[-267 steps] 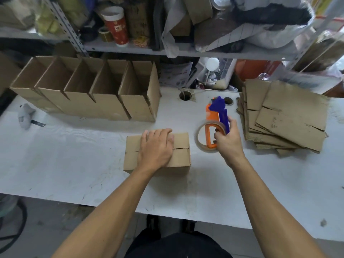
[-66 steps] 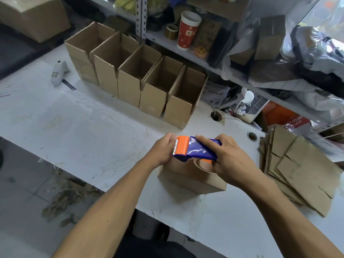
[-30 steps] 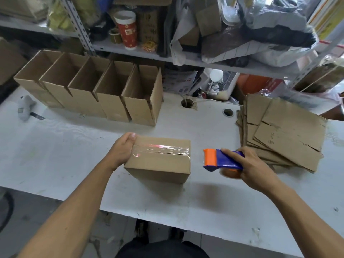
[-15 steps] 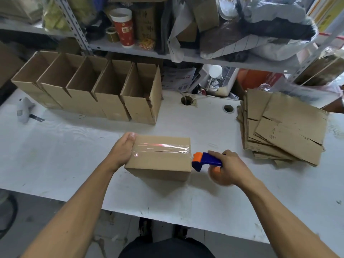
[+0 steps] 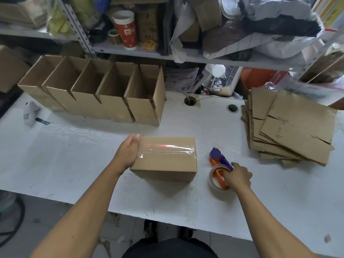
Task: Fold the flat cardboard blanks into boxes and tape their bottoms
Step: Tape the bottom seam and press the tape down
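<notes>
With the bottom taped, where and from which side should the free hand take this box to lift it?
Grip the taped box by its short ends. The left hand already holds the left end; the right end, facing the tape dispenser, is bare and upright. The right hand could come from the right, probably avoiding the glossy tape.

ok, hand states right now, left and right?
Left hand: grips the left end of the taped box.
Right hand: holds the tape dispenser, which rests on the table.

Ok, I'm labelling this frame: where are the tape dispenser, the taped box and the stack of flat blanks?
tape dispenser (image 5: 220, 161): head view, blue body.
taped box (image 5: 163, 164): head view, top face.
stack of flat blanks (image 5: 296, 127): head view, top sheet.
</notes>
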